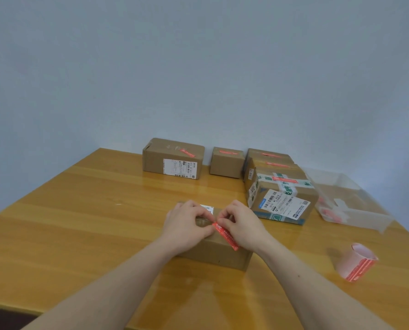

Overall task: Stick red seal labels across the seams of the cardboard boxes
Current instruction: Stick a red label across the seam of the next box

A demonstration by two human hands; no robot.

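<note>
A pale blue-grey wall backs your glossy, honey-coloured wooden surface [84,234], whose varnish throws soft reflections. Along its far edge stand sealed brown cardboard boxes [173,158], matte and square-cornered, each already carrying a red strip on top; the nearest one wears green-and-white printed tape [285,186]. To the right sits a clear, thin-walled plastic tray [356,210], and nearer you a curled roll of red seal labels on pale backing [357,263].

In front of you lies the low brown cardboard box [213,253] you are working on. Your left hand [186,225] and right hand [244,225] meet over its top, fingertips of both pinching the upper end of the narrow red seal label [225,235], which slants down toward the box's near edge.

The risks, as I judge them: the label is thin and limp, so it could fold onto itself or wrinkle if you let one end drop early. It sits at an angle, so it may land skewed or beside the seam, which your hands largely hide. Pressing unevenly may trap bubbles, and the light box could slide on that slick varnish.
</note>
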